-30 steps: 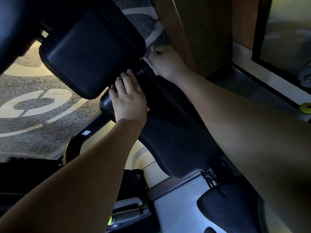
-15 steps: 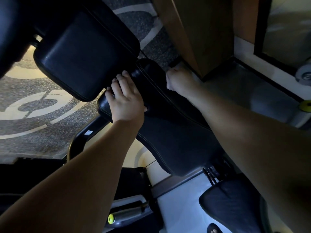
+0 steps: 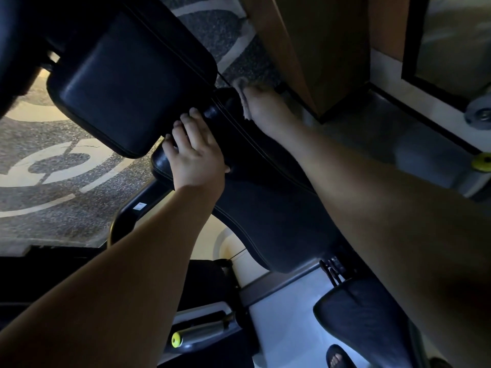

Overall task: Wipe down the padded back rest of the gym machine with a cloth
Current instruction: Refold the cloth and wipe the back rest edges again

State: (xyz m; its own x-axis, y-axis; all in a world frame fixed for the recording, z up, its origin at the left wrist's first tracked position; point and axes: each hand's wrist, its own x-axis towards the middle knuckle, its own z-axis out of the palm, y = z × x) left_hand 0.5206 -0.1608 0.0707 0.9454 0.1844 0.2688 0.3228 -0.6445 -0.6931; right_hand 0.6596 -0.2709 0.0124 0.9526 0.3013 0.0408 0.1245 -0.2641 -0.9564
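The right hand (image 3: 263,110) is at the far upper corner of the black padded back rest (image 3: 265,208). It holds the pale cloth (image 3: 240,85) against the pad's edge. The cloth shows as a blurred patch just beyond the knuckles and in a thin strip along the hand's left side. The fingers bend away from the camera over the cloth, and motion blur hides their tips. The hand and cloth lie just beside the lower right corner of the head pad (image 3: 127,83), with the wooden column (image 3: 318,49) close on the other side.

Half a second ago the right hand was lower on the back rest's far edge and no cloth showed. Now it is higher, close to the corner where it was a second ago, and the cloth is in sight again. The left hand (image 3: 198,158) has stayed where it was.

The left hand lies flat on the near upper corner of the back rest, holding nothing. Its fingers are straight and together, with the tips at the head pad's lower edge. Both forearms are bare and stretch forward from the bottom of the view. The right one crosses over the back rest's right side. The patterned speckled floor (image 3: 53,181) shows to the left of the machine.
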